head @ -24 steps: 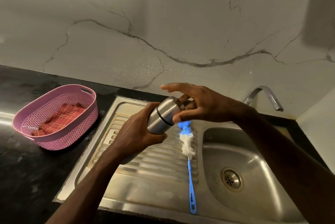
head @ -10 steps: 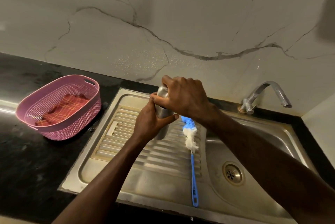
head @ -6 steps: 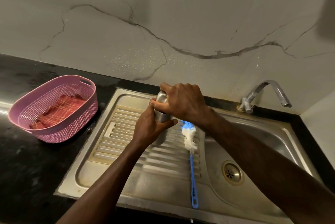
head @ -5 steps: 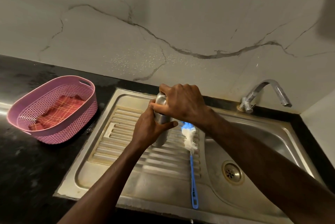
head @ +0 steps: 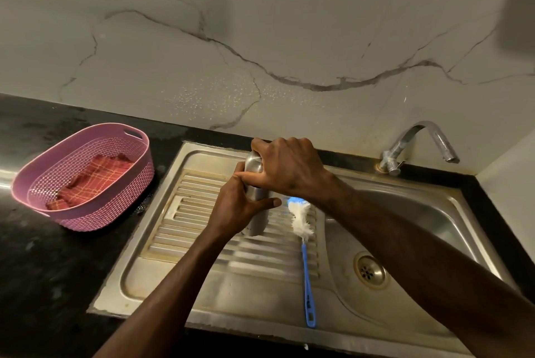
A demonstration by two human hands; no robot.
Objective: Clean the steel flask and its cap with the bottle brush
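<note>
Since 2.4 s ago: flask swung from tilted mid-air to upright over drainboard; right hand went from spread fingers to clamped over flask top. Barely any shift versus half a second back.

Steel flask upright on or just above ribbed drainboard of steel sink; contact with ribs not discernible. Left hand wrapped round flask body, thumb across front. Right hand curled over top end, grasping cap; only a sliver of cap visible, seated or loosened not discernible.

Bottle brush lying on drainboard just right of flask, white-and-blue bristle head toward wall, blue handle toward near edge; untouched by either hand.

Faucet at back right, drain in basin. Pink basket on black countertop left of sink, red checked cloth inside. Marble-patterned wall behind.
</note>
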